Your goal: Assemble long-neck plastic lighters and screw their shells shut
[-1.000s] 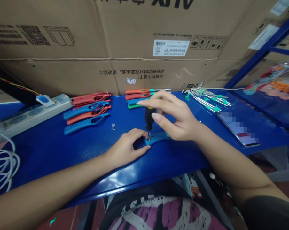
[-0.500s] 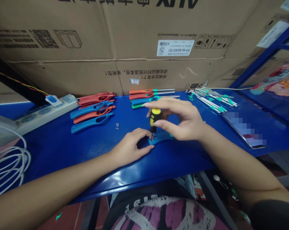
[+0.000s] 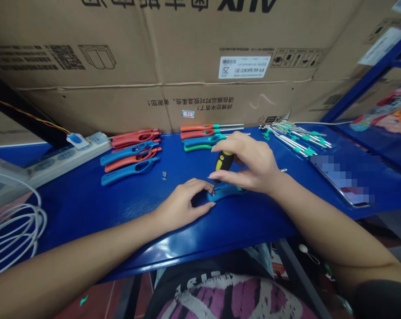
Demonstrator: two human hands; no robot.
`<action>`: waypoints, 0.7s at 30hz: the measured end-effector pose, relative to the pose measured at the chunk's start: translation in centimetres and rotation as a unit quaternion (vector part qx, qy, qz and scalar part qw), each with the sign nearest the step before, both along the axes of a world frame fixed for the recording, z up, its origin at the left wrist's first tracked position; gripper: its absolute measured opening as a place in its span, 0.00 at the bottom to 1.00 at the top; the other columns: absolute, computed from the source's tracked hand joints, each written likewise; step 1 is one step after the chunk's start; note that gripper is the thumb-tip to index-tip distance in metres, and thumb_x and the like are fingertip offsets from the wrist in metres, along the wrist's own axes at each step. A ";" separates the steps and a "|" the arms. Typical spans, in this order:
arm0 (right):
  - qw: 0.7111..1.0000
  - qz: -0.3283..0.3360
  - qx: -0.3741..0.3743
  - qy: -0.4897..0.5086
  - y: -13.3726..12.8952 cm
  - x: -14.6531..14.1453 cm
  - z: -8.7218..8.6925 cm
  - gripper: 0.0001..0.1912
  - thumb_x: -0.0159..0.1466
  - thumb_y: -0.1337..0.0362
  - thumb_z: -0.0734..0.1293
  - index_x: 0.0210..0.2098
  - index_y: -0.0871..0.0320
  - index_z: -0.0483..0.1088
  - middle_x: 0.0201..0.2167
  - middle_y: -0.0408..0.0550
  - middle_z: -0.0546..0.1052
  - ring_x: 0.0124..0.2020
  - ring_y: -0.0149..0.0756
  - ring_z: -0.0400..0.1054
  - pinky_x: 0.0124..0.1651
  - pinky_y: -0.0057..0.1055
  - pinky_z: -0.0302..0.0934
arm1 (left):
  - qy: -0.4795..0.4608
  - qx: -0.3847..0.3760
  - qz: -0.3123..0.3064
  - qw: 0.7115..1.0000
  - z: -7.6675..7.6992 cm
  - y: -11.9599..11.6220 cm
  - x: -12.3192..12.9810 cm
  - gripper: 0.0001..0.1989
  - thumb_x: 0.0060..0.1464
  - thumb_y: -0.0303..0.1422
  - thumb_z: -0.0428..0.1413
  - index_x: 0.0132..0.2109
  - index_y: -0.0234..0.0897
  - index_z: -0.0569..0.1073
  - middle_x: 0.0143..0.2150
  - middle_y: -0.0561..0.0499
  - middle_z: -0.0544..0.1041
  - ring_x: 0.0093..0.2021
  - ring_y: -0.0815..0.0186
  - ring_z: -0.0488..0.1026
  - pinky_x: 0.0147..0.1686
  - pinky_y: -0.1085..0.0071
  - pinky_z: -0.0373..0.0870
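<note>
My left hand [image 3: 185,204] rests on the blue table, thumb and fingertips gripping the left end of a blue lighter body [image 3: 224,191] that lies flat. My right hand [image 3: 253,166] holds a short black and yellow screwdriver [image 3: 224,162] above the lighter body, its handle tilted and its tip hidden. Part of the lighter body's right end is hidden under my right hand. Left of my hands, a few small screws [image 3: 164,175] lie on the table.
Red and blue handles [image 3: 130,170] lie stacked at left, beside a white power strip [image 3: 67,161]. Lighters with metal tubes [image 3: 200,133] lie at the back. Metal rods with green parts [image 3: 296,141] and a phone [image 3: 340,181] are at right; cardboard [image 3: 194,44] stands behind.
My right hand has lifted the screwdriver off the left end of the lighter body and tilted it, moving slightly right. My left hand keeps its grip.
</note>
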State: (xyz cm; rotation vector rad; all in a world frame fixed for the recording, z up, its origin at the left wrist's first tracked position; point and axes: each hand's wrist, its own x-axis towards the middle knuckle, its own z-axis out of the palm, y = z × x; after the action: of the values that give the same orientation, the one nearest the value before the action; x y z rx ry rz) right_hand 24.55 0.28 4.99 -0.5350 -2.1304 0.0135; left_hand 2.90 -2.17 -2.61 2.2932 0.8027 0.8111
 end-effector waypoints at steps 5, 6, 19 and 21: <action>0.989 0.089 -0.113 0.032 -0.2 -0.1 -0.1 0.16 0.74 0.64 0.58 0.56 0.59 0.70 0.44 0.51 0.79 0.34 0.30 0.74 0.34 0.27 0.70 | 0.004 -0.007 0.004 1.000 0.1 0.0 0.0 0.09 0.59 0.31 0.62 0.46 0.38 0.73 0.45 0.51 0.79 0.48 0.62 0.77 0.51 0.65 0.72; 0.991 0.086 -0.100 0.037 -0.2 -0.1 -0.2 0.15 0.73 0.64 0.61 0.56 0.59 0.71 0.41 0.50 0.79 0.32 0.30 0.73 0.33 0.27 0.70 | 0.003 -0.007 0.004 1.000 0.1 0.0 0.0 0.09 0.59 0.31 0.62 0.46 0.38 0.73 0.45 0.51 0.79 0.48 0.63 0.77 0.51 0.65 0.72; 0.999 0.032 0.016 0.031 -0.3 -0.1 0.0 0.17 0.64 0.60 0.73 0.51 0.60 0.76 0.34 0.49 0.79 0.32 0.33 0.73 0.35 0.29 0.69 | -0.010 -0.023 -0.001 1.000 0.4 -0.2 0.0 0.08 0.58 0.30 0.63 0.45 0.38 0.73 0.45 0.51 0.80 0.49 0.63 0.76 0.53 0.67 0.70; 0.999 0.021 0.023 0.020 -0.2 0.1 0.3 0.17 0.68 0.59 0.69 0.53 0.59 0.76 0.41 0.54 0.80 0.39 0.37 0.75 0.41 0.32 0.71 | -0.012 -0.026 0.002 1.000 0.4 -0.2 0.0 0.08 0.58 0.30 0.63 0.45 0.38 0.73 0.45 0.50 0.80 0.49 0.63 0.76 0.53 0.66 0.70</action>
State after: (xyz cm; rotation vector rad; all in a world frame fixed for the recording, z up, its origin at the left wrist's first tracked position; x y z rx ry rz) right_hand 24.67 0.04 5.28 -0.4591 -2.0983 -0.0016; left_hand 2.94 -2.39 -2.17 2.2326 0.8079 0.8097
